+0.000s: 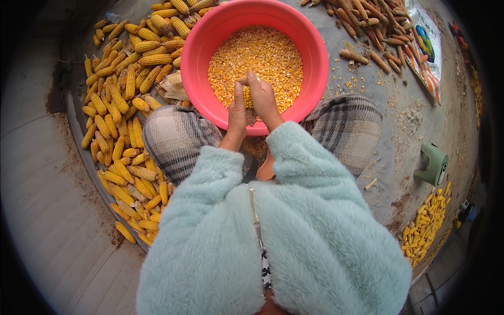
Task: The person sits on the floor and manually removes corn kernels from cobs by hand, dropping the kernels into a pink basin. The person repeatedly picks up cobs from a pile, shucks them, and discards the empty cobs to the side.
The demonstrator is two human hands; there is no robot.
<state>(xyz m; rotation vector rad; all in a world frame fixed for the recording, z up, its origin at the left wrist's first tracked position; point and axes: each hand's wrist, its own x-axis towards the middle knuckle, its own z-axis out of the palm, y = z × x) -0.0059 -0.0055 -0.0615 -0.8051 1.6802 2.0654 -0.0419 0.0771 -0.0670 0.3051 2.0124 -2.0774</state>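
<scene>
Both my hands close around a corn cob [247, 97] with yellow kernels on it, held over the near side of a red plastic basin [254, 11]. My left hand [237, 112] grips the cob from the left, thumb pointing up. From the right, my right hand [263, 95] wraps it, with the thumb extended over its upper end. Much of the cob is hidden by the fingers. Loose corn kernels [256, 51] cover the bottom of the basin, which stands between my bent knees.
A large heap of unshelled corn ears [114, 102] spreads along my left. Bare cobs [378, 23] lie at the upper right beside a printed woven sack [427, 47]. Farther right are a green plastic stool [433, 164] and another pile of yellow corn [425, 224].
</scene>
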